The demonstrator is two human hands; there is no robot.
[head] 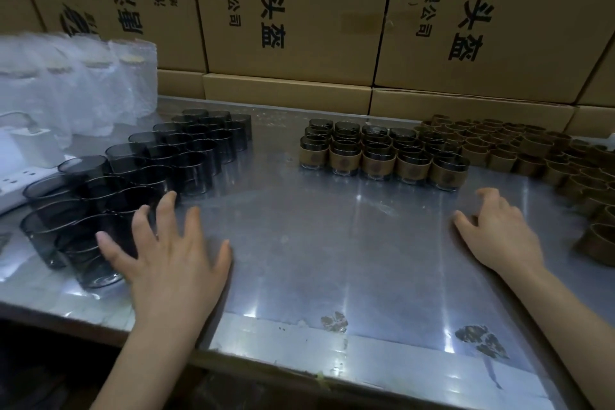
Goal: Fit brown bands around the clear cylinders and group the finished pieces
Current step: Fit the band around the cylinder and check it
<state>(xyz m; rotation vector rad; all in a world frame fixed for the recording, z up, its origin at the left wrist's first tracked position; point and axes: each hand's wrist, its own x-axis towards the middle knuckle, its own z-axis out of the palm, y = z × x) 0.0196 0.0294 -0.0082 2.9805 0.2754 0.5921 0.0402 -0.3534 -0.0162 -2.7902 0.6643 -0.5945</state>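
Nearest us in the head view lay the worn front edge of the shiny metal worktable (332, 276), with both our forearms reaching over it. Our left hand (169, 250) hung with its fingers spread wide, holding nothing, its fingertips (143, 213) just at the rims of the closest smoky clear glass cylinders (133, 176), which stood in a slanting block along the table's left side. Our right hand (499, 230) sat toward the right with its fingers loosely curled and parted, also holding nothing; whether it touched the table we could not tell. Beyond it, along the right, lay the loose brown paper bands (532, 150), standing on edge and crowded together. Between the two stocks, at the far middle, stood the finished banded cylinders (382, 156) in neat rows. Tan cardboard cartons (299, 10) walled the back, and white bubble-wrapped bundles (83, 83) stood at the far left.

We judged the step in hand to be fetching one bare cylinder and one band. To do it well, we thought it best to lift the nearest outer cylinder straight up so that its neighbours stayed standing, pinch a single edge band from the heap, then slide it on squarely.
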